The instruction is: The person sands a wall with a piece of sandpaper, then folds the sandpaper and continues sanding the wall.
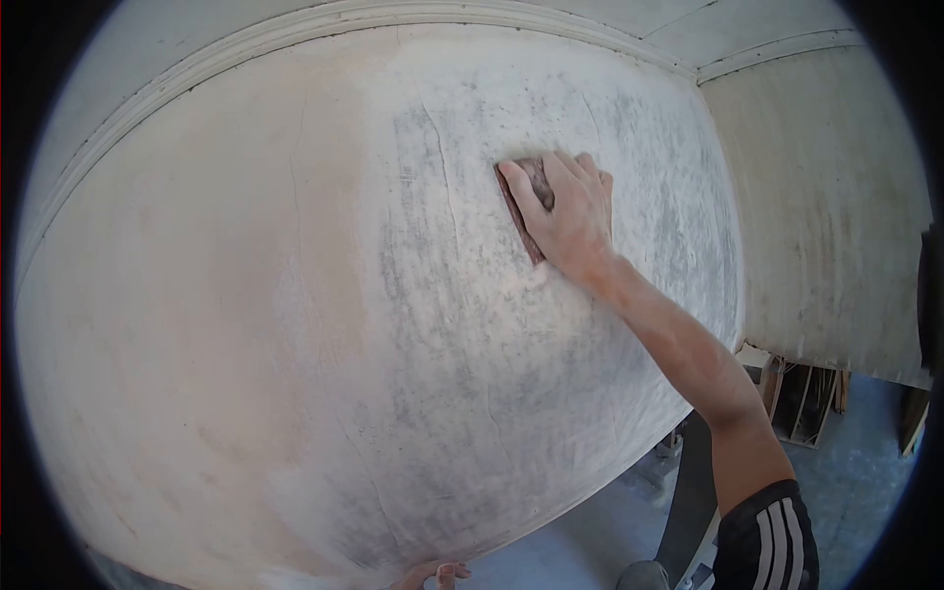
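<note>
My right hand (575, 211) is closed round a sanding block (534, 180) with a reddish-brown edge. It presses the block flat against a large pale panel (324, 275), with the arm stretched up from the lower right. Around the block the panel's surface is whitish with grey scuffs, and several thin cracks run down it. Down at the bottom edge of the view is my left hand (431, 574), only partly in frame beside the panel's lower rim. Its visible fingers are apart and loosely bent, and I see nothing in them.
A moulded white trim (334, 18) borders the panel's top. To the right stands a second, stained panel (821, 187). Beneath it, a wooden rack-like frame (801, 403) rests on the grey-blue floor (865, 472). My shoe (643, 575) shows at the bottom.
</note>
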The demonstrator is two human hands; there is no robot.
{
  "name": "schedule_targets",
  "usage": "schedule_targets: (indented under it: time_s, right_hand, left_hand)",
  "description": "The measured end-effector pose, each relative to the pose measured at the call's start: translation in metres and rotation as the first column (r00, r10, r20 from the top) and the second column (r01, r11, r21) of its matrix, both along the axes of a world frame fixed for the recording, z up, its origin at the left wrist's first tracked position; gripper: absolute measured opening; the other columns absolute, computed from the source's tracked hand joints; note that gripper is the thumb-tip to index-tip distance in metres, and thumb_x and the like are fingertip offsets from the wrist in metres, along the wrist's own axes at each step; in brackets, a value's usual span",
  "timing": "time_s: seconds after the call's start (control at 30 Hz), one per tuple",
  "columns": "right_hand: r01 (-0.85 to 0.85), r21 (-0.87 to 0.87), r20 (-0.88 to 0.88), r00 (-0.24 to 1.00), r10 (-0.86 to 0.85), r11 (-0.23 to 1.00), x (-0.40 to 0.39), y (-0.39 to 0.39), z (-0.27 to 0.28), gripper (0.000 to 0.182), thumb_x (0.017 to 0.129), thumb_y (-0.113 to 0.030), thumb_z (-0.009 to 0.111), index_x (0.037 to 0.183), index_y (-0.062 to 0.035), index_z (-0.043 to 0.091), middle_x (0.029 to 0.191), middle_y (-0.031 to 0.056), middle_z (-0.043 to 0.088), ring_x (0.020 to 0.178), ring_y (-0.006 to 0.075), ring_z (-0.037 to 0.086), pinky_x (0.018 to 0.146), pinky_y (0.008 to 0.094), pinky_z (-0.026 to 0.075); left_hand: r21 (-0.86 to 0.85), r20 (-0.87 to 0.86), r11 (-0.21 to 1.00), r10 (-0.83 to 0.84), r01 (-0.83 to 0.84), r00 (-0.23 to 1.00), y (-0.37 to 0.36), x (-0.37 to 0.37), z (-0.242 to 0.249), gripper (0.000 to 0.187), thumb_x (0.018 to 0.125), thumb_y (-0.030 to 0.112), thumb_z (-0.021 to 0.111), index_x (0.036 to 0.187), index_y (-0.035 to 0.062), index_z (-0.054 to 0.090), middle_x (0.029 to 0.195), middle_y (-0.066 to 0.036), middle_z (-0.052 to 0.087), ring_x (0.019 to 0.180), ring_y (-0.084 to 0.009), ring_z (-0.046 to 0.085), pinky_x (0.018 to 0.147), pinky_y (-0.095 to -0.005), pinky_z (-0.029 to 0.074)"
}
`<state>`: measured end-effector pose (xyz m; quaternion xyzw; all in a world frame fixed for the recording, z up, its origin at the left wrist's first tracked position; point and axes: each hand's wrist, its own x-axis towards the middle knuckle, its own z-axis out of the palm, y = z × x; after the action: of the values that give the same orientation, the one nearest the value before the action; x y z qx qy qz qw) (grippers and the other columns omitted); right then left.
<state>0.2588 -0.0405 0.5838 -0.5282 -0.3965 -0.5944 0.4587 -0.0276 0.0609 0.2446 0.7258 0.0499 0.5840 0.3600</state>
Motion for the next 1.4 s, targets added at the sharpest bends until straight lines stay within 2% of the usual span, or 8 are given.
schedule_targets:
  time_s: [0.2, 0.4, 0.6, 0.83, 1.0, 1.1, 1.27, 1.4]
  right_hand:
    - [0.054, 0.145, -0.045, 0.998, -0.048, 0.988, 0.000, 0.006, 0.085, 0.036, 0.097, -0.043, 0.055, 0.100, -0.0097, 0.069, 0.097, 0.0062, 0.069, 0.095, 0.0261, 0.054, 0.093, 0.0442, 0.033]
    - [0.021, 0.032, -0.068, 0.998, -0.019, 0.999, 0.019, -0.005, -0.026, 0.036, 0.097, -0.042, 0.056, 0.098, -0.0081, 0.069, 0.098, 0.0075, 0.069, 0.095, 0.0262, 0.054, 0.092, 0.0439, 0.032]
    - [0.039, 0.107, 0.038, 0.998, -0.043, 0.993, 0.004, 0.004, 0.076, 0.045, 0.096, -0.049, 0.052, 0.097, -0.0074, 0.069, 0.095, 0.0083, 0.070, 0.101, 0.0287, 0.054, 0.094, 0.0454, 0.032]
    - [-0.029, 0.095, -0.042, 0.999, 0.033, 0.995, 0.038, -0.006, -0.014, 0.043, 0.096, -0.049, 0.054, 0.103, -0.0101, 0.071, 0.098, 0.0065, 0.070, 0.099, 0.0268, 0.054, 0.095, 0.0448, 0.032]
    - [0.034, 0.124, 0.096, 0.994, -0.046, 0.992, 0.016, 0.000, 0.054, 0.043, 0.096, -0.050, 0.054, 0.098, -0.0100, 0.070, 0.099, 0.0072, 0.070, 0.097, 0.0278, 0.055, 0.093, 0.0455, 0.032]
    - [0.058, 0.116, 0.007, 0.998, -0.059, 0.992, 0.002, 0.007, 0.086, 0.043, 0.096, -0.049, 0.053, 0.098, -0.0090, 0.070, 0.098, 0.0080, 0.070, 0.098, 0.0287, 0.055, 0.093, 0.0464, 0.033]
    - [-0.050, 0.130, -0.022, 0.998, 0.053, 0.990, 0.029, -0.004, -0.012, 0.037, 0.095, -0.044, 0.058, 0.102, -0.0085, 0.069, 0.098, 0.0072, 0.070, 0.096, 0.0272, 0.056, 0.091, 0.0444, 0.035]
    - [0.012, 0.122, -0.007, 1.000, -0.011, 0.992, 0.022, -0.004, 0.013, 0.035, 0.095, -0.042, 0.060, 0.098, -0.0081, 0.069, 0.092, 0.0064, 0.070, 0.094, 0.0272, 0.055, 0.092, 0.0450, 0.035]
  left_hand:
    - [-0.033, -0.044, 0.999, 0.028, -0.030, 0.999, -0.007, 0.007, 0.004, 0.018, 0.097, 0.013, 0.062, 0.086, 0.0014, 0.070, 0.076, -0.010, 0.070, 0.072, -0.0186, 0.066, 0.073, -0.0338, 0.053]
    - [-0.047, -0.098, 0.998, 0.026, -0.031, 0.995, -0.002, -0.004, 0.008, 0.021, 0.097, 0.012, 0.061, 0.082, -0.0002, 0.070, 0.075, -0.010, 0.070, 0.070, -0.0182, 0.066, 0.071, -0.0329, 0.052]
    - [-0.093, -0.031, 0.996, -0.010, 0.007, 0.999, -0.007, 0.011, 0.011, 0.024, 0.097, 0.013, 0.062, 0.079, -0.0002, 0.070, 0.074, -0.009, 0.070, 0.070, -0.0173, 0.066, 0.070, -0.0322, 0.052]
    - [-0.092, -0.064, 0.995, 0.024, -0.030, 0.998, -0.006, 0.001, 0.012, 0.025, 0.098, 0.015, 0.062, 0.078, 0.0008, 0.070, 0.072, -0.008, 0.069, 0.066, -0.0172, 0.064, 0.068, -0.0309, 0.051]
    - [-0.122, -0.050, 0.992, 0.013, -0.019, 0.999, -0.004, 0.008, 0.007, 0.026, 0.097, 0.014, 0.062, 0.077, 0.0003, 0.070, 0.071, -0.008, 0.069, 0.066, -0.0171, 0.064, 0.067, -0.0315, 0.051]
    - [-0.119, -0.040, 0.993, 0.019, -0.024, 0.999, -0.010, 0.015, 0.012, 0.026, 0.097, 0.014, 0.061, 0.077, 0.0001, 0.070, 0.072, -0.008, 0.069, 0.067, -0.0172, 0.064, 0.067, -0.0319, 0.051]
    - [-0.096, -0.062, 0.995, 0.001, -0.007, 0.998, -0.003, 0.001, 0.008, 0.027, 0.098, 0.014, 0.060, 0.077, -0.0004, 0.069, 0.072, -0.009, 0.069, 0.067, -0.0178, 0.064, 0.066, -0.0321, 0.051]
    - [-0.134, -0.072, 0.991, -0.010, 0.000, 0.997, -0.002, 0.000, 0.006, 0.027, 0.099, 0.013, 0.059, 0.078, -0.0012, 0.069, 0.073, -0.009, 0.069, 0.067, -0.0177, 0.064, 0.066, -0.0312, 0.051]
